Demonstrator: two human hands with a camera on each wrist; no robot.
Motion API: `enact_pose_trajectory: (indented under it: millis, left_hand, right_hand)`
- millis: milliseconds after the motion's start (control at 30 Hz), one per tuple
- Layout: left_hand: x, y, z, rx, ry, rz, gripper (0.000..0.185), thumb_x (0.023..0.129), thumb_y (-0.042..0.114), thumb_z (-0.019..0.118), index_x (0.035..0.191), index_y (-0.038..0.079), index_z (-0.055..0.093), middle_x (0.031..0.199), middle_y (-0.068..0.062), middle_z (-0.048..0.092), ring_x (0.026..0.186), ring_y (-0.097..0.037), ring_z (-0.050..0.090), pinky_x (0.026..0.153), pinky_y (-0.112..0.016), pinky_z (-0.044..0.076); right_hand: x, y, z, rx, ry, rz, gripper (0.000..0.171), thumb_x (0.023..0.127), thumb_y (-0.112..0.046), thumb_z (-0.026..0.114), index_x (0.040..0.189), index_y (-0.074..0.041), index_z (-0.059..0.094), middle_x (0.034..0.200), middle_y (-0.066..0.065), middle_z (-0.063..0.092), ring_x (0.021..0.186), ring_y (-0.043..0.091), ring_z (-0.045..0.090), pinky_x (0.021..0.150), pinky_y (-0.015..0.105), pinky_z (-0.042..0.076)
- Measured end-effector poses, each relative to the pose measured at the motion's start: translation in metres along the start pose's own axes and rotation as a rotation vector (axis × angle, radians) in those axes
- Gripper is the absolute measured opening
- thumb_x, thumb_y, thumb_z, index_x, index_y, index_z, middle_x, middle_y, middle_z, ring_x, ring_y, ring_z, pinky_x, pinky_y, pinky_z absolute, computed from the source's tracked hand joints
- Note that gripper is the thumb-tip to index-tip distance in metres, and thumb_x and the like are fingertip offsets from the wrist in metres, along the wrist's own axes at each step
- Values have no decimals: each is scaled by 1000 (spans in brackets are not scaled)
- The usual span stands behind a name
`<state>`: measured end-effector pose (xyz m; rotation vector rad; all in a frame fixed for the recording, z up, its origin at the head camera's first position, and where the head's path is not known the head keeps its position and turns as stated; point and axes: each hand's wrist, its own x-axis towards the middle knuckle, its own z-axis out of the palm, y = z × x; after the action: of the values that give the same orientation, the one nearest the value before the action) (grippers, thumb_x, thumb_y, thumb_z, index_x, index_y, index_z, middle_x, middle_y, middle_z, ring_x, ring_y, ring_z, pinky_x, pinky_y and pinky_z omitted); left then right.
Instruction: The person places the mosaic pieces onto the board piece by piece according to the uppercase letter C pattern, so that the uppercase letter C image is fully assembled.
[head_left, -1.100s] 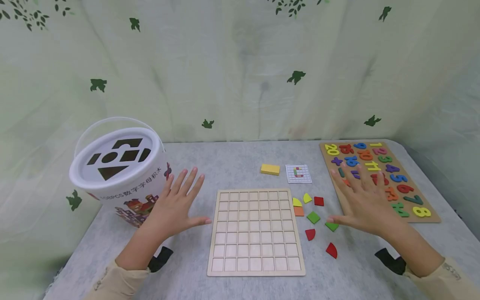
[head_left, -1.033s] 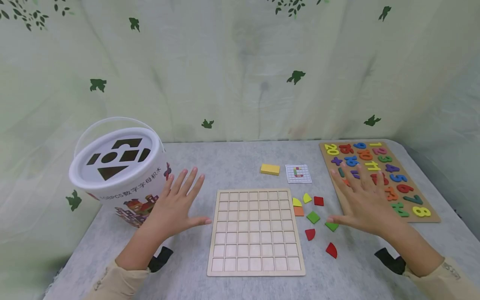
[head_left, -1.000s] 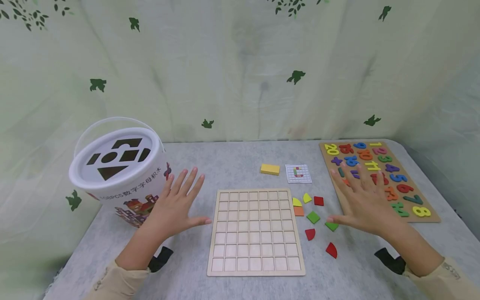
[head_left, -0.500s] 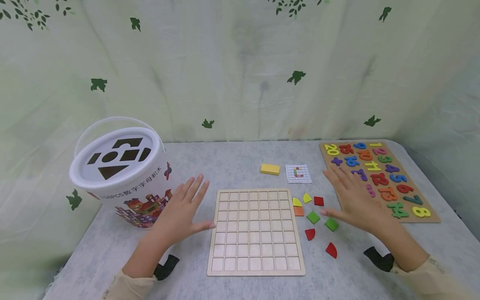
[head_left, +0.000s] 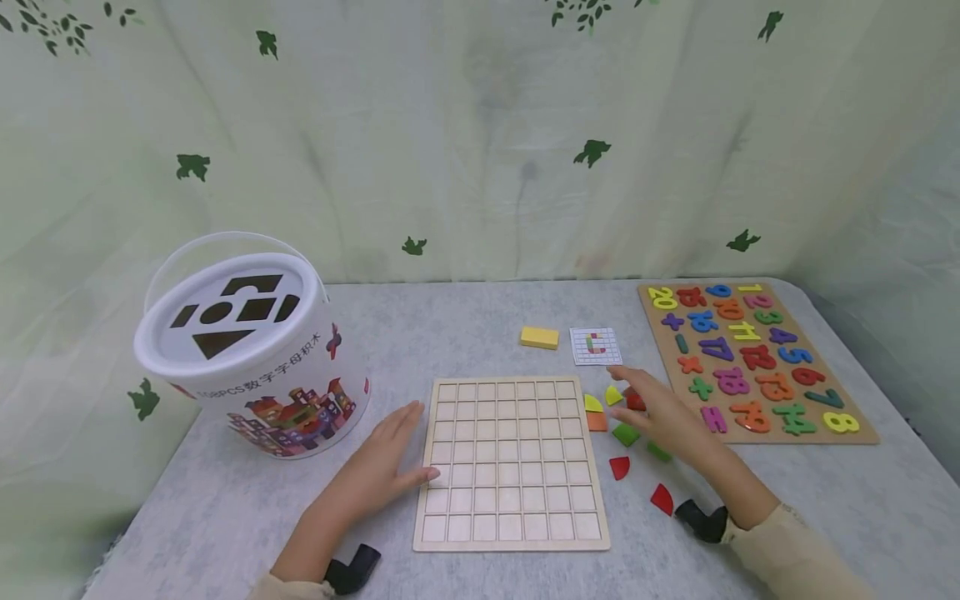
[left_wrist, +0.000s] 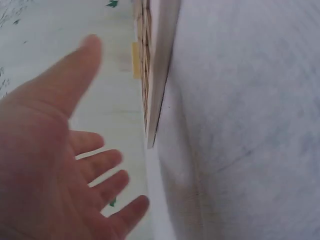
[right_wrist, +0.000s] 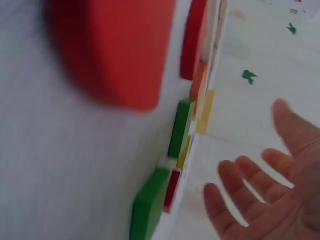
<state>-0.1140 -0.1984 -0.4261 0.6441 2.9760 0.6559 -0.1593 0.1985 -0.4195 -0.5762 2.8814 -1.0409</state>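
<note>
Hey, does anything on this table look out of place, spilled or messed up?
Nothing looks spilled or damaged. The small coloured pieces lie loose and scattered right of the grid board, under the right hand. The grid board holds no pieces. The bucket stands upright, lid on.

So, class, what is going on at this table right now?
A person sits at a grey table with an empty wooden grid board in front of them. Their left hand lies open at the board's left edge. Their right hand reaches, fingers straight, over small coloured wooden shape pieces beside the board, holding nothing.
</note>
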Motion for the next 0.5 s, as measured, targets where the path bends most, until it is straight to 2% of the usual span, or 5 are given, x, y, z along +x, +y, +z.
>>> enact_pose_trajectory:
  millis: [100,200,300,500]
  left_hand:
    - [-2,-6,6,-79,-42,-45,87,79,49,63,143,7,22,143,-13,28,129,-31,25,102,-48,23]
    - [-3,-13,12,-123,-57,-47,84,78,47,64,141,5,27,141,-14,31,129,-32,25,103,-48,21]
    - [-4,-18,16,-155,-54,-21,81,78,46,64,140,5,31,141,-14,32,130,-33,24,103,-50,19]
    - [-5,-22,20,-219,-52,22,74,80,44,64,139,10,35,141,-10,33,131,-32,20,102,-54,18]
  right_hand:
    - [3,6,7,55,-6,-9,54,86,-19,62,133,-5,40,118,13,52,85,18,53,67,29,49]
    - [7,13,14,68,-15,-5,47,86,-19,62,129,-6,46,110,8,55,78,13,51,63,24,47]
    - [11,18,20,58,-23,-1,41,86,-22,62,124,-8,53,102,4,55,75,13,47,60,23,43]
    - [21,17,28,41,-30,17,25,86,-17,62,110,-9,63,98,2,53,76,15,44,62,27,39]
